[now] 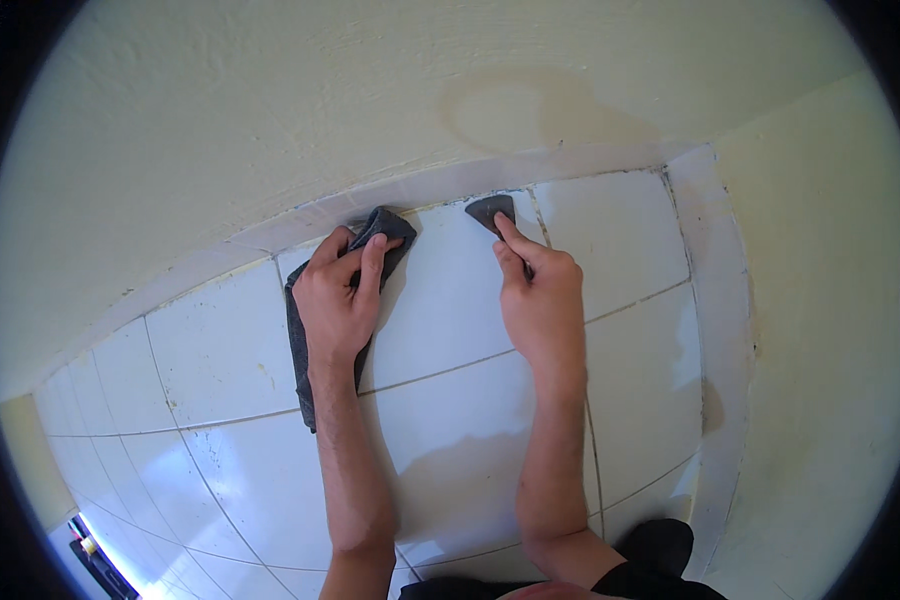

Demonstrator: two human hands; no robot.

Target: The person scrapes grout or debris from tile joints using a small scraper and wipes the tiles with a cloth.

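My left hand (340, 290) is closed around a dark grey cloth (382, 222), bunched between thumb and fingers. The cloth's loose end hangs down along my wrist onto the tiles. In my right hand (542, 290) is a scraper with a flared dark blade (490, 208); the index finger presses along it and most of its handle is hidden in the grip. The blade lies at the far edge of a white floor tile (450, 300), close to the wall skirting (420, 187).
A pale plastered wall (320, 100) rises beyond the skirting, and another wall (820, 300) meets it at the right corner. Dark grime marks the grout near that corner. A dark rounded shape (658, 548) sits at the lower right. Bright light falls at the lower left.
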